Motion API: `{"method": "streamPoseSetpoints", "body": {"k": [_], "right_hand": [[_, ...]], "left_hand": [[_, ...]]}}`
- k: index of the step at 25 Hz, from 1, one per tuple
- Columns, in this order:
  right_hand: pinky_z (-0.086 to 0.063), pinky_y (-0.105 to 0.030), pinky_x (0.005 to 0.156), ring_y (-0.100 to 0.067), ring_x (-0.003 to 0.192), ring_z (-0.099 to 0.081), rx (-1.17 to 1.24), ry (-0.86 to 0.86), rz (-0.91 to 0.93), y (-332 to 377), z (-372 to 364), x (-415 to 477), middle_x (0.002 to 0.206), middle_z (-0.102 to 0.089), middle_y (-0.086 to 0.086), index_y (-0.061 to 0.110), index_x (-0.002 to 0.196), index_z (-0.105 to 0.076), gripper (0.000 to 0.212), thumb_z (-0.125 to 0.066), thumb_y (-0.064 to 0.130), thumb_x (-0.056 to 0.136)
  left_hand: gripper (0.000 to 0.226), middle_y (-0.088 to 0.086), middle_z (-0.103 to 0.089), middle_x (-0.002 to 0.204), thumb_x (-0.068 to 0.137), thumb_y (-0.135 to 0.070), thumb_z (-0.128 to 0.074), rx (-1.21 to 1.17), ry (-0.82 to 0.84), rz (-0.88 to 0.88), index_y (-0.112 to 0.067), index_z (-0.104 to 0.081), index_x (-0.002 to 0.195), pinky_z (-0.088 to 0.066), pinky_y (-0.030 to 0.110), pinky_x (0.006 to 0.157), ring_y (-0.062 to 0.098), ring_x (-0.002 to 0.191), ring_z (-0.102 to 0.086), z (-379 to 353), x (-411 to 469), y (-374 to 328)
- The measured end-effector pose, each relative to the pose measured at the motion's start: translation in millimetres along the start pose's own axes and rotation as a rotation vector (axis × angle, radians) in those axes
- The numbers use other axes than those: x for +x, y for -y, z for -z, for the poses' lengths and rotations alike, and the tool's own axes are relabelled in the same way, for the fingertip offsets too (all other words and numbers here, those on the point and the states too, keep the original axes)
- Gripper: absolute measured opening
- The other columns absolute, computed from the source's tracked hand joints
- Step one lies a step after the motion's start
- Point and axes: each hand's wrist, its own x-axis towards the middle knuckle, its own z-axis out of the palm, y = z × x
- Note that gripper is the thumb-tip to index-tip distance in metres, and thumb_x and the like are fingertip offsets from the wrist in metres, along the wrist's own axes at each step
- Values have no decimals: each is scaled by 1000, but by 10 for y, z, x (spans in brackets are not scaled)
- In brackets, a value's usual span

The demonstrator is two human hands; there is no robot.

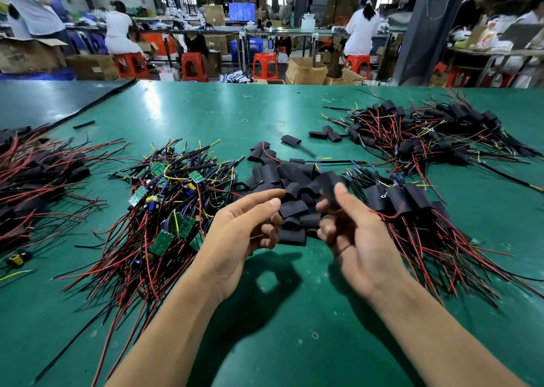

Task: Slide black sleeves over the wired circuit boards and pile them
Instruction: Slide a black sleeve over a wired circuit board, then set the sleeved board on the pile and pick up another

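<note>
Loosely curled, left hand (244,239) and right hand (357,239) flank the black sleeves (294,180); whether either grip holds one is unclear.

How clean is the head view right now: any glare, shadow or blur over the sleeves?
Head view: glare streaks the green mat at its far side; the left hand and right hand throw a dark shadow on the mat beneath them, clear of the black sleeves; the right hand's fingertips look slightly motion-blurred; the wide lens leans the background pillar.
</note>
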Motion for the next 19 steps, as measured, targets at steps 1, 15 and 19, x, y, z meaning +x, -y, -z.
{"method": "streamPoseSetpoints", "body": {"k": [1, 15, 19], "right_hand": [[-41, -18, 42, -7, 42, -45, 58, -116, 26, 34, 37, 40, 70, -67, -2, 12, 93, -61, 22, -68, 31, 84], [-37, -17, 40, -5, 40, -42, 10, -460, 61, 177, 377, 212, 56, -61, 8, 20, 80, -60, 43, -50, 58, 97], [-38, -17, 45, -5, 45, -45, -204, -351, 82, 76, 333, 206, 61, -66, 6, 18, 87, -65, 40, -52, 54, 97]], "left_hand": [[24, 0, -60, 71, 83, -20, -70, 7, -23, 0, -13, -76, 105, -39, 21, 55, 9, 55, -50, 7, 8, 8], [15, 1, -69, 74, 96, -5, -59, 288, -164, 33, -11, -73, 98, -41, 20, 45, 15, 50, -54, 19, 59, 162], [20, 4, -70, 98, 96, -6, -59, 293, -293, -9, -12, -64, 115, -47, 26, 47, 18, 54, -61, 70, 84, 151]]}}
